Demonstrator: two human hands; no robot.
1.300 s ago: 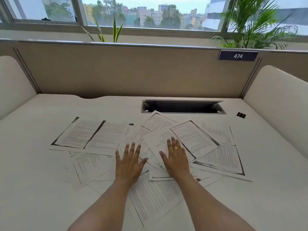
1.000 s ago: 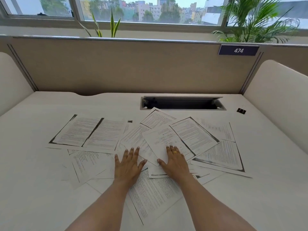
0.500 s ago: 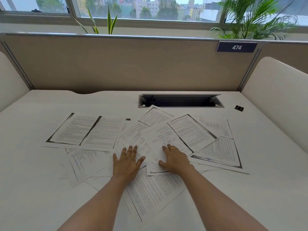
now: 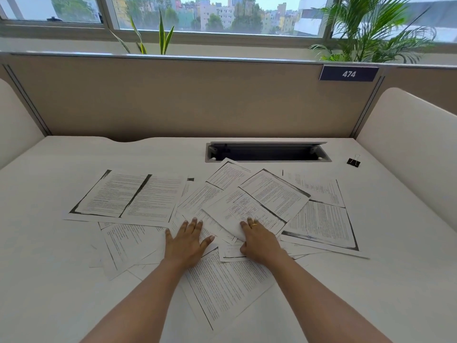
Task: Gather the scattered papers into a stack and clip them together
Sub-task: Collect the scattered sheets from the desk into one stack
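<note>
office | partitioned desk (image 4: 61, 280) | number plate "474" (image 4: 348, 74) | cable hatch (image 4: 268, 152) | city-view window (image 4: 217, 13)

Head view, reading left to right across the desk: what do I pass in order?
Large two-page photocopied sheet with black borders → left hand, lying flat → right hand, fingers curled on the white diagram sheet → small black binder clip.
</note>
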